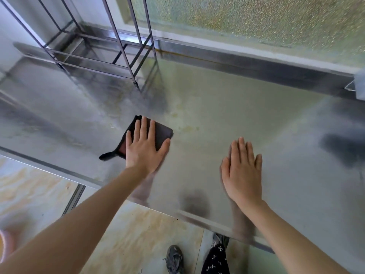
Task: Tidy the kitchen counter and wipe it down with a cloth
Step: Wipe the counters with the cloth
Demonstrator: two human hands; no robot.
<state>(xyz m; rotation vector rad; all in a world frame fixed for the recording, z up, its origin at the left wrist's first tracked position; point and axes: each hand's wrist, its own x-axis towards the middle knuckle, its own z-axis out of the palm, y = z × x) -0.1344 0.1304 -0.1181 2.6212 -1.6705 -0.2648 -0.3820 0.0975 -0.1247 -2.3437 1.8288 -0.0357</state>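
A dark folded cloth [162,131] with a small hanging loop lies flat on the stainless steel counter [227,107]. My left hand [145,147] presses down on the cloth with its fingers spread flat. My right hand [244,171] rests palm down on the bare steel to the right of the cloth, fingers together, holding nothing. Pale yellowish stains [187,127] mark the counter just right of the cloth.
A metal wire rack [110,56] stands on the counter at the back left. A frosted glass window [246,18] runs along the back wall. A grey object [358,84] sits at the far right edge. The counter's front edge [207,220] is near my body; tiled floor lies below.
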